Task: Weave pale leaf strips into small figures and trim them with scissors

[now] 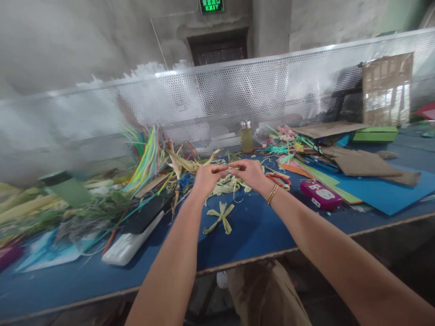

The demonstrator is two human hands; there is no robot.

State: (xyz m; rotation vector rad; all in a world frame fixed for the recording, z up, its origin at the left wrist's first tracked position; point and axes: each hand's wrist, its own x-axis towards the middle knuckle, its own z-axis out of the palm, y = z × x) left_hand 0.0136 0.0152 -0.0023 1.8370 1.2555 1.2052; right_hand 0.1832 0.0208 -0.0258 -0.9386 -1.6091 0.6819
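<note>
My left hand (208, 175) and my right hand (250, 173) meet above the blue table (258, 231), fingertips pinched together on a thin pale strip (229, 169) stretched between them. Under the hands lies a heap of pale yellow-green husk strips (228, 185). A small flower shape folded from the same strips (220, 216) lies on the table nearer to me. My right wrist wears a gold bracelet (272, 194).
Colourful strips (146, 156) and dried leaves pile up at the left. A white and black tool (136, 235) lies front left. A pink case (321, 194), red scissors (279, 179), blue and green card sheets (380, 190), brown paper, a small jar (246, 136) and a perforated metal screen (272, 90) stand behind.
</note>
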